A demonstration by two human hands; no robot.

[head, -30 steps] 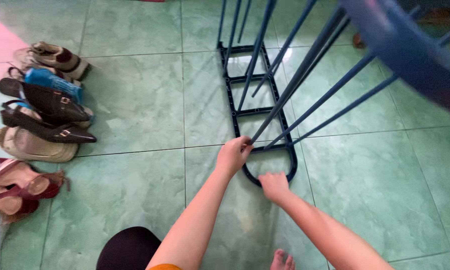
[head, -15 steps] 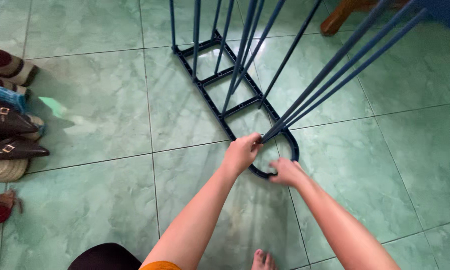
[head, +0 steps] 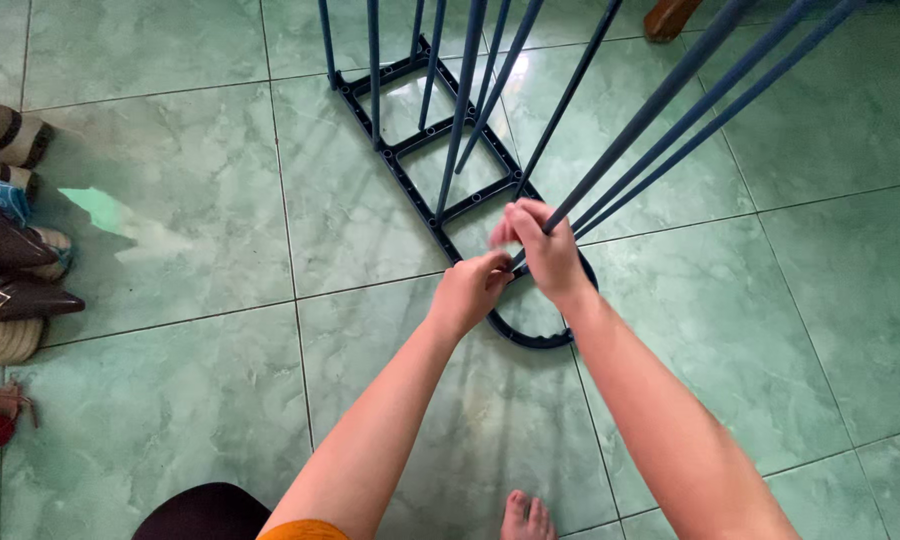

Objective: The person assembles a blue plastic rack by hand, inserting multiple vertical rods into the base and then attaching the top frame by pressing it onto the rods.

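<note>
A dark blue plastic rack base (head: pixel 415 185), a ladder-like frame with a rounded near end, lies flat on the green tiled floor. Several thin blue rods (head: pixel 660 120) rise from it and lean up to the right. My left hand (head: pixel 467 290) rests on the frame's near left edge, fingers curled at the foot of a rod. My right hand (head: pixel 540 240) is closed around the lower end of one rod, just above the frame and touching the left hand.
Several shoes (head: pixel 5 255) lie in a row along the left edge. A brown wooden leg (head: pixel 667 17) shows at the top right. My bare toes (head: pixel 525 518) and dark knee (head: pixel 200 512) are at the bottom.
My right hand left the rounded near end of the frame and rose to grip a rod beside the left hand. The view shifted, so the shoes slid further left.
</note>
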